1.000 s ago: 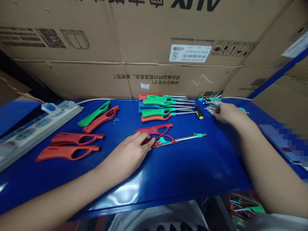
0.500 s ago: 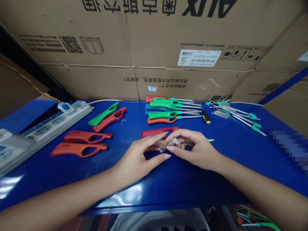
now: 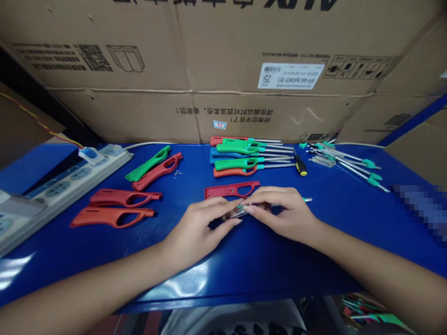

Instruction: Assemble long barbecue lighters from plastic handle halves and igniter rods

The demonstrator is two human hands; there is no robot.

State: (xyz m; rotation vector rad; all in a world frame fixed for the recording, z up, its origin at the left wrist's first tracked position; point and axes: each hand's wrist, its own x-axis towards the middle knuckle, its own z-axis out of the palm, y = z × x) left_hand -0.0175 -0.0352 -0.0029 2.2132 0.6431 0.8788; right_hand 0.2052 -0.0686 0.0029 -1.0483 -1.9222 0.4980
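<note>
My right hand (image 3: 279,209) pinches a small clear lighter fuel tank (image 3: 238,212) between thumb and fingers. The fingers of my left hand (image 3: 206,223) curl round the other end of this tank, its thumb just below. Part of the tank is hidden by the fingers. Just behind my hands lies an open red lighter handle half (image 3: 223,191), its inside facing up. A metal rod tip (image 3: 307,199) sticks out past my right hand; the rest of that rod is mostly covered.
Several lighters with metal rods (image 3: 237,163) lie at the back, beside a screwdriver (image 3: 299,165). Loose rods and clear tanks (image 3: 349,163) are at right. Red and green handle shells (image 3: 118,217) and small pins (image 3: 177,174) lie left, near a power strip (image 3: 63,186). Cardboard (image 3: 209,70) stands behind.
The clear tank has been lowered and tilted flatter, and my fingers have closed nearer round it. My hands have drawn slightly closer to the red handle half. The view has shifted a little.
</note>
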